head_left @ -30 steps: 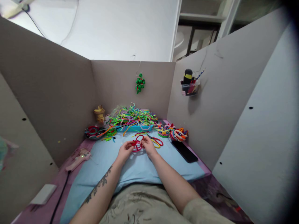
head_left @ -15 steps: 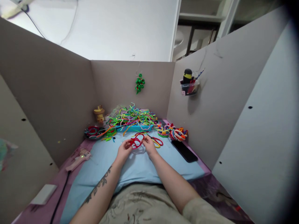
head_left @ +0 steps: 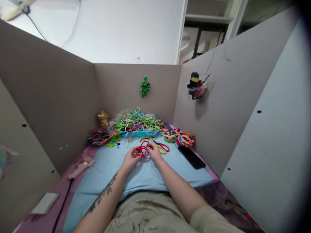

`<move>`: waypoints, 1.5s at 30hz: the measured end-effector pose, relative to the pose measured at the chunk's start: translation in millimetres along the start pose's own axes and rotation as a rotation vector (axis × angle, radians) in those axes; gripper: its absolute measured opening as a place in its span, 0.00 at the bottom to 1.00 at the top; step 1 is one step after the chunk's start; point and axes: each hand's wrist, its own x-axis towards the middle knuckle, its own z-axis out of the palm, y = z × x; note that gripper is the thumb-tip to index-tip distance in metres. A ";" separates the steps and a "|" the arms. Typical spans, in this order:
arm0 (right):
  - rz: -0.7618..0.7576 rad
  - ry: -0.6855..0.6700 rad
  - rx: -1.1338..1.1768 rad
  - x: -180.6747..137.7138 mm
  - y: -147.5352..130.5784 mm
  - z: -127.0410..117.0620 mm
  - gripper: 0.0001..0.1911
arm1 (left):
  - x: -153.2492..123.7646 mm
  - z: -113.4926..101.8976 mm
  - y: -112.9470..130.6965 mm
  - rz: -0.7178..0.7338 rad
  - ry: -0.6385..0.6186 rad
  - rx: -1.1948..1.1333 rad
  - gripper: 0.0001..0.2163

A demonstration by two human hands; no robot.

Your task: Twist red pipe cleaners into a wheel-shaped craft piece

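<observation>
Between my two hands is a red pipe cleaner [head_left: 144, 150], bent into several loops, held just above the blue cloth [head_left: 150, 173]. My left hand [head_left: 132, 156] is closed on its left side, thumb and fingers pinching the loops. On the upper right side, my right hand [head_left: 154, 151] pinches a loop between thumb and fingertips. Scissors [head_left: 164, 148] with red and yellow handles lie on the cloth just beyond my right hand. A few loose pipe cleaners [head_left: 143, 139] rest behind the red loops.
A blue tray [head_left: 141, 133] heaped with colourful pipe cleaners stands at the back. To the right are woven pieces [head_left: 185, 140] and a black phone [head_left: 191, 157]. A pink glue gun [head_left: 81, 168] and a white box [head_left: 45, 203] lie left. Grey panels [head_left: 136, 87] enclose the table.
The red loops have turned and bunched closer together. My left hand has shifted slightly right and down, nearer my right hand; both still hold the pipe cleaner.
</observation>
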 end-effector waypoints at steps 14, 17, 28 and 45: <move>-0.283 -0.061 -0.597 -24.1 -9.6 15.5 0.05 | 3.8 -5.1 -9.8 0.196 0.299 0.295 0.20; -0.066 0.019 -0.471 -16.6 -2.2 11.5 0.03 | 2.6 -3.6 -8.8 0.220 0.289 0.298 0.20; -0.205 -0.129 -0.586 -19.7 -1.7 11.6 0.08 | 3.5 -2.7 -15.7 0.298 0.223 0.343 0.18; -0.198 -0.097 -0.423 -17.4 -4.2 8.1 0.08 | 4.9 -4.6 -15.3 0.254 0.211 0.380 0.05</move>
